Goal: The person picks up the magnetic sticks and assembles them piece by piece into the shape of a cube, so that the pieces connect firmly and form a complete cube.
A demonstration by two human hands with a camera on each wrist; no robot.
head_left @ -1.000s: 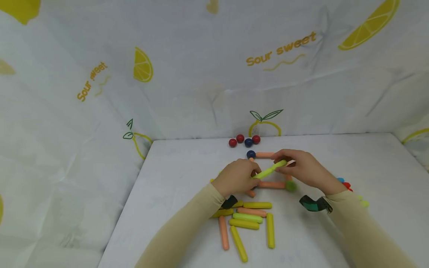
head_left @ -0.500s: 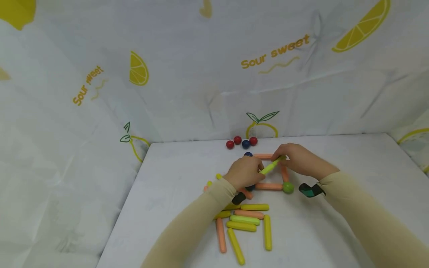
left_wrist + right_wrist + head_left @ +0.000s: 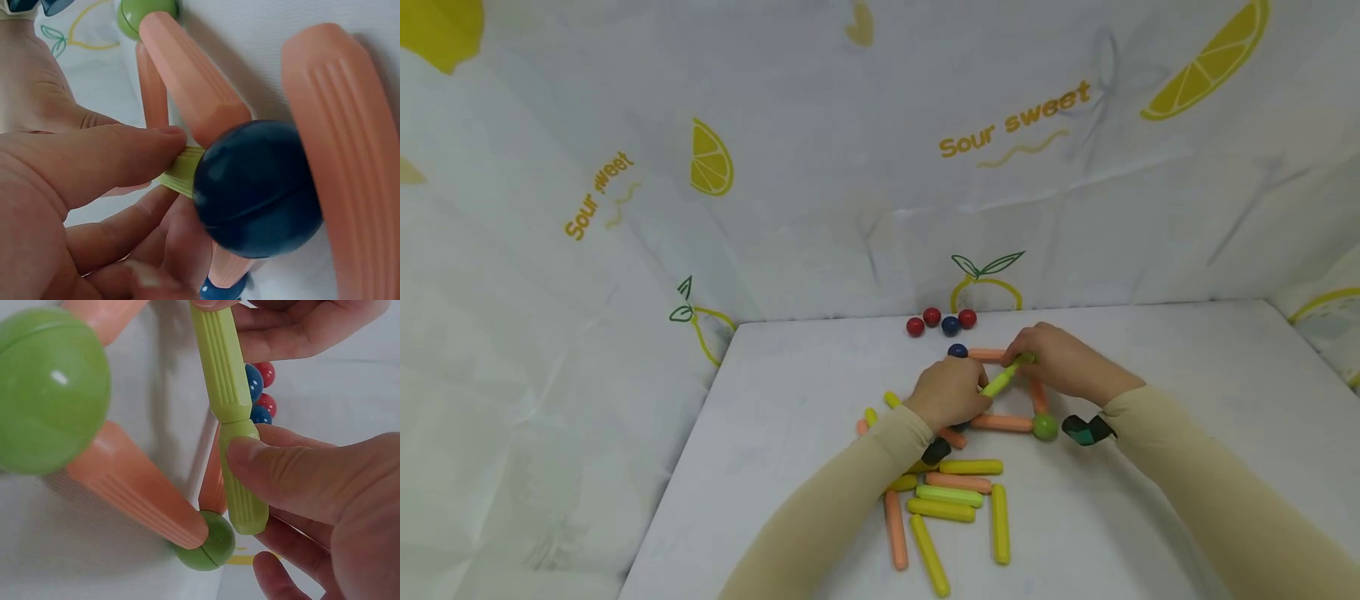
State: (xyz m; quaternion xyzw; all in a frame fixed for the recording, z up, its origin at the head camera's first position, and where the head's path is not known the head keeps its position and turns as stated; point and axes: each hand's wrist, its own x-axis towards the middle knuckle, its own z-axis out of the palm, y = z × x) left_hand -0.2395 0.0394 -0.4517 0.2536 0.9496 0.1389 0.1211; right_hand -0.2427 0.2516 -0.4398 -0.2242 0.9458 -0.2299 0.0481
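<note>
Left hand (image 3: 949, 392) and right hand (image 3: 1054, 360) are pinching, each grip closed on one of two lime sticks (image 3: 232, 412) running end to end over the orange frame (image 3: 1002, 423); whether they're meeting the near blue ball (image 3: 259, 187) is unclear. The left sleeve (image 3: 835, 492) is part-covering yellow sticks (image 3: 904, 482). Three red balls (image 3: 915, 327) and one loose blue ball (image 3: 951, 326) are sitting behind. "Sour sweet" is showing twice on the cloth (image 3: 820, 125).

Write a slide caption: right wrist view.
Left hand and right hand pinch lime-green rods end to end near orange rods and green balls.
</note>
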